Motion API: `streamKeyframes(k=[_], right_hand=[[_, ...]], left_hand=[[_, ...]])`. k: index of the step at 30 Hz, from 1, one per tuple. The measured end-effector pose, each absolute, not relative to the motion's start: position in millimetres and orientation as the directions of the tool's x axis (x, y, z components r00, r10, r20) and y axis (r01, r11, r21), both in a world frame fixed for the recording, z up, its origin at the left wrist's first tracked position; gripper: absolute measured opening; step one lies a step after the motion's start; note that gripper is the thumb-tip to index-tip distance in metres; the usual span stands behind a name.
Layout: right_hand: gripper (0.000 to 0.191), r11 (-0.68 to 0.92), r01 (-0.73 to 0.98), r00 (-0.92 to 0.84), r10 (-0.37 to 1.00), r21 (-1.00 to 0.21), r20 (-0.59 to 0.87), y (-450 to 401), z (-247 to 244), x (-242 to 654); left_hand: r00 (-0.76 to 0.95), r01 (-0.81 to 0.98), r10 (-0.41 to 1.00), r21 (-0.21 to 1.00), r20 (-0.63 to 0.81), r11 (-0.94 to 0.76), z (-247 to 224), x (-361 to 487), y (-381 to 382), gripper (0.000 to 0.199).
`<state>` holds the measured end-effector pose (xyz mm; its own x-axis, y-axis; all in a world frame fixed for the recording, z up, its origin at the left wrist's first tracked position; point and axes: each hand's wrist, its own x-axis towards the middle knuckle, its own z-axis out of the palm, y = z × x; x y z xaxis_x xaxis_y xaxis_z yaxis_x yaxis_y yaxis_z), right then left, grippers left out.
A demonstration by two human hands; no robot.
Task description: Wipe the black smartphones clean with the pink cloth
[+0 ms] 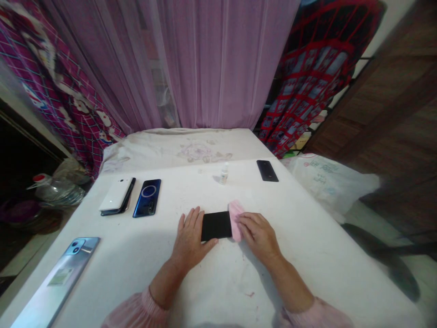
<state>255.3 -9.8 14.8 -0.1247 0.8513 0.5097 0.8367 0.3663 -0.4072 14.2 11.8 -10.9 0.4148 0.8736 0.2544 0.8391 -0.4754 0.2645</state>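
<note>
A black smartphone point(216, 226) lies flat on the white-covered table, its long side running left to right. My left hand point(190, 233) holds it at the left end, fingers stretched along that end and thumb against the near edge. In my right hand point(256, 233) a folded pink cloth point(236, 223) is pinched between thumb and fingers. The cloth touches the phone's right end and covers part of it. Beyond the phone stands a small white bottle point(223, 175), touched by neither hand.
On the table's left are a blue phone point(146, 198), stacked phones with a white one point(117, 195) on top, and a silvery phone point(59, 282) nearer me. A dark phone point(267, 171) lies back right. A plastic bag point(324, 177) is beside the right edge; purple curtains point(218, 64) hang behind.
</note>
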Motion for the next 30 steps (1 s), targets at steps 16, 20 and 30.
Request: streamKeyframes(k=[16, 20, 30], right_hand=[[0.028, 0.144, 0.867, 0.024, 0.944, -0.476, 0.329, -12, 6, 271], [0.028, 0.285, 0.814, -0.01, 0.878, -0.507, 0.479, -10, 4, 271], [0.032, 0.157, 0.483, 0.294, 0.897, -0.862, 0.329, -8, 3, 275]], left_hand=[[0.621, 0.66, 0.744, 0.349, 0.245, -0.665, 47, 65, 33, 0.036], [0.67, 0.64, 0.704, 0.296, 0.235, -0.709, 50, 93, 53, 0.029], [0.591, 0.682, 0.771, 0.364, 0.239, -0.635, 61, 107, 63, 0.016]])
